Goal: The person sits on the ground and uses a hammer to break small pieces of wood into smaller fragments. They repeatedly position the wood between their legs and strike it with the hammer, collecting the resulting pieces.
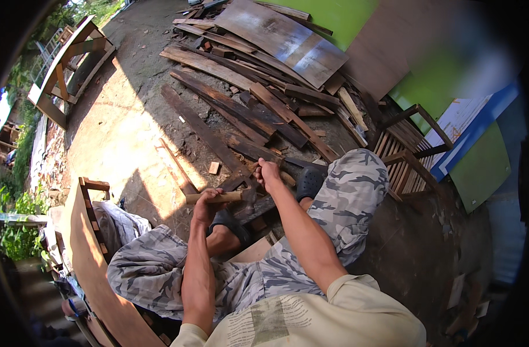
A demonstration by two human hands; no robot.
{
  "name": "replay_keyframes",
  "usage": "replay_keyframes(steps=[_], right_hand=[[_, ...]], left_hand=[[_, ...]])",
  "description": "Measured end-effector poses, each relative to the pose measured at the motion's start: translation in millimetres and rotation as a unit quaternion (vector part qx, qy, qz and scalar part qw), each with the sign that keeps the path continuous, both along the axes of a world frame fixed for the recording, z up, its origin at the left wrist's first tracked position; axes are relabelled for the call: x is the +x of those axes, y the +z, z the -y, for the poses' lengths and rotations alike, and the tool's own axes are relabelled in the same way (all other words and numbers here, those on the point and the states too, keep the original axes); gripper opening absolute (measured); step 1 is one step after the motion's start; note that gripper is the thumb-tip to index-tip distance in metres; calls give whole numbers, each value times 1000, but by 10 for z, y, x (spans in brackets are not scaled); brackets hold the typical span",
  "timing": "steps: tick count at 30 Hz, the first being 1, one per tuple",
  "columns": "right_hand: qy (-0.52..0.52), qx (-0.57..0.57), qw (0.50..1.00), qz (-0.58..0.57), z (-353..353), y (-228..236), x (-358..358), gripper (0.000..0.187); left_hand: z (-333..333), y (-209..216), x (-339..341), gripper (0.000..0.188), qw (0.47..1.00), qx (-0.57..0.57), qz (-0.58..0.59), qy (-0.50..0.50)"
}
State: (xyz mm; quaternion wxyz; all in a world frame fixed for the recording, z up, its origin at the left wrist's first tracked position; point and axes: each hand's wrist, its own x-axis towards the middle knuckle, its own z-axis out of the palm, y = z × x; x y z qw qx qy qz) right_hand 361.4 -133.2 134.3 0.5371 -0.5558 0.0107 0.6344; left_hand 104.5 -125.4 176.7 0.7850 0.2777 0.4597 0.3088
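My left hand [204, 207] is closed round the light wooden handle of a hammer [224, 198]. The hammer lies roughly level, its grey head pointing right, over a dark wooden piece [254, 209] between my feet. Further right and a little higher, my right hand [268, 175] is closed with its fingertips pinched together; whatever they hold is too small to make out. Past that hand lies a dark, weathered plank [250, 147]. A long brown board [198, 127] runs from near the hammer head toward the far left.
A large pile of old planks [229, 69] covers the ground ahead, with a worn sheet [284, 40] on top. To the right stands a slatted wooden chair [411, 150] beside green panels [478, 165]. A wooden frame [62, 72] stands far left; a curved wooden panel [85, 248] is close on my left.
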Motion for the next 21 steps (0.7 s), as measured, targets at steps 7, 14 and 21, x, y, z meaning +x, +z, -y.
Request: replay_keyframes(steps=[7,14,21], right_hand=[[-15,146,989,-32,93,266,-270,26],[50,119,973,191,-81,416,-205,18],[-289,89,953,37,42,471,815,57]], left_hand=[[18,153,-215,16,997,-22,73,24],[234,153,-193,18,976,-73,-154,-133],[76,21,-410,19,984,-43,-165,-48]])
